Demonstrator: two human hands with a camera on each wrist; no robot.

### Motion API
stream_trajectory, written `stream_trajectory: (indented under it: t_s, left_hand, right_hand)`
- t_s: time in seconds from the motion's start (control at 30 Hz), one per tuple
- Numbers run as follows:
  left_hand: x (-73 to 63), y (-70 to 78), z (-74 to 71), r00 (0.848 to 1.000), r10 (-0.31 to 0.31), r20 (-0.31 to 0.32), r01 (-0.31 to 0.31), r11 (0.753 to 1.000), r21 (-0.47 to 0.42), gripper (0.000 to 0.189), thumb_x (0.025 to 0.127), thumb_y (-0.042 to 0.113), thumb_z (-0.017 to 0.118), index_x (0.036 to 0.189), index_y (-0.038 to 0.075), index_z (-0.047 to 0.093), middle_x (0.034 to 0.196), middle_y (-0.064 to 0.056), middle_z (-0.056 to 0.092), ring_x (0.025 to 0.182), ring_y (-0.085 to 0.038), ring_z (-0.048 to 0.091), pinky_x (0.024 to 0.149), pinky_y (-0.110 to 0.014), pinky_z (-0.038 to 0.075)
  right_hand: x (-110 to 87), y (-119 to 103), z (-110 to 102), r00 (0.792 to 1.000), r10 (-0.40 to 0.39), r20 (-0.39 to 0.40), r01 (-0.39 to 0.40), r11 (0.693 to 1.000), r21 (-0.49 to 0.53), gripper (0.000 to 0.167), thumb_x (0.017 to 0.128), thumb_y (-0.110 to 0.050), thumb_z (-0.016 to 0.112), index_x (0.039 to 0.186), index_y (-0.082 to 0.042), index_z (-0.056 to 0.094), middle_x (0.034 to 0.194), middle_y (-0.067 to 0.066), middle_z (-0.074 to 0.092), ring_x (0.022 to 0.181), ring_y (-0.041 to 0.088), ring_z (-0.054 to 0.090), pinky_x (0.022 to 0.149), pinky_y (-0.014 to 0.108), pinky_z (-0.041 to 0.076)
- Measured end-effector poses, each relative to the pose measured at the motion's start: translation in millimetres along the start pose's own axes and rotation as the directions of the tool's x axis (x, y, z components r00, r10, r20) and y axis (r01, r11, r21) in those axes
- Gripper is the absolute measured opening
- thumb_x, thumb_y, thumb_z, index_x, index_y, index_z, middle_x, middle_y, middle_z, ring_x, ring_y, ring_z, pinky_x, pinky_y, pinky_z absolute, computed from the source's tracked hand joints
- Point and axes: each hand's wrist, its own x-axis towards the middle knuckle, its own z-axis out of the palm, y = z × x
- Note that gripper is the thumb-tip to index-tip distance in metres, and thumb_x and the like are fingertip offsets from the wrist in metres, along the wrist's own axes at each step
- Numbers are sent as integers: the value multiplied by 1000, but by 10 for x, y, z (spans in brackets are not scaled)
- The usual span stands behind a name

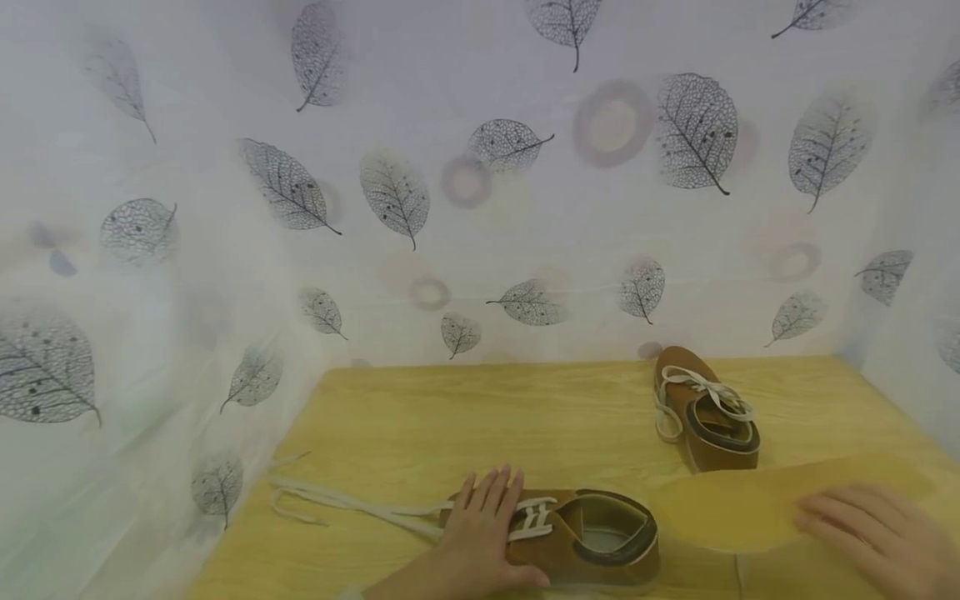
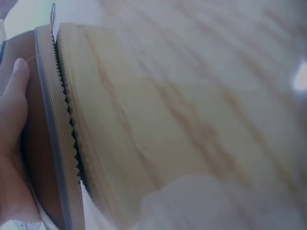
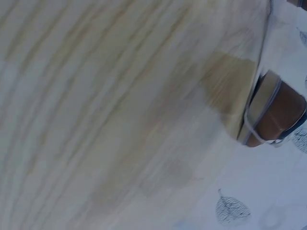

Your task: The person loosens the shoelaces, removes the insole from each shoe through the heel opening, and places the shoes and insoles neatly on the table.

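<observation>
A brown lace-up shoe [image 1: 562, 567] with a dark collar lies on its sole, toe to the left, its white laces [image 1: 360, 504] trailing loose over the table. My left hand [image 1: 480, 533] rests across its toe, fingers straight and together. In the left wrist view, the thumb [image 2: 18, 79] lies along the side of the shoe [image 2: 43, 158], above the ribbed sole. At the right, my blurred right hand [image 1: 870, 533] lies over a flat yellow piece [image 1: 720, 508] with a rounded left end. Its fingers look extended; its thumb is hidden.
A matching shoe [image 1: 708, 417] stands farther back on the right, its white laces tied in a bow. The wood-grain table [image 1: 480, 425] ends at pale, leaf-printed sheeting [image 1: 465, 225] at the back and sides. The right wrist view shows tabletop and one shoe [image 3: 278, 112] near the edge.
</observation>
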Motion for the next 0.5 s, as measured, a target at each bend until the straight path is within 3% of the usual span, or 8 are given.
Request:
stream_trajectory:
  t_s: [0.13,0.27,0.37,0.5]
  left_hand:
    - [-1,-1,-4,1000,-13,2,13,1000,9,111,76,84,33,149,2,17,151,-20,29,136,-34,33,108,-58,30]
    - [-8,3,6,1000,-11,4,11,999,34,112,75,84,35,149,2,17,151,-20,28,136,-34,33,108,-57,29]
    - [-19,11,27,1000,-7,2,7,999,47,112,76,84,38,149,2,17,152,-20,28,136,-34,33,109,-56,29]
    - [-32,20,46,1000,-7,-7,8,998,54,111,75,82,42,149,2,18,151,-19,30,135,-33,35,108,-55,31]
  right_hand:
    - [-178,42,-58,998,24,61,-22,999,-39,87,84,-73,43,117,6,60,130,14,57,134,20,38,116,32,21]
    - [-392,44,-143,981,103,167,-89,992,-89,87,82,-74,44,128,-1,55,148,3,37,139,13,27,118,29,15]
    - [-584,33,-192,956,183,229,-157,979,-128,87,79,-76,48,136,-10,48,152,-4,28,140,8,21,117,25,10]
    - [-775,23,-217,939,246,241,-218,967,-135,82,75,-74,54,131,-15,52,151,-9,27,138,3,20,116,21,9]
